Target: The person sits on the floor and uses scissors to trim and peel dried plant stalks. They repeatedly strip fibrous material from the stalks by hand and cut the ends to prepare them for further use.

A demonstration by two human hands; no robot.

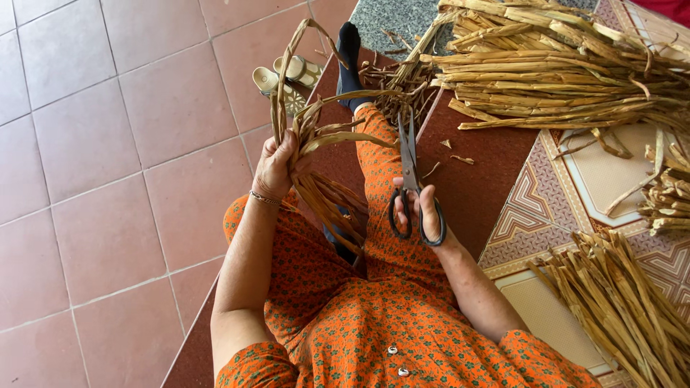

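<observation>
Left hand point(275, 169) clenched around bundle of dried leaf strips point(316, 136) looping above it, right hand point(424, 208) gripping black-handled scissors point(410, 179), blades pointing up just beside the strips

Looking straight down at a person in an orange flowered dress sitting on the red tiled floor point(108, 179). The left hand point(275, 169) is clenched around a bunch of dried leaf strips point(316, 140), which loop up and droop over the lap. The right hand point(424, 212) has its fingers point(430, 208) through the black handles of a pair of scissors point(410, 179), blades pointing away and closed, just beside the strips. A big pile of dried stalks point(553, 65) lies far right, a smaller bundle point(618, 302) near right on a patterned mat point(553, 201). A pair of sandals point(287, 75) sits far off, left of a dark-socked foot point(349, 61).
</observation>
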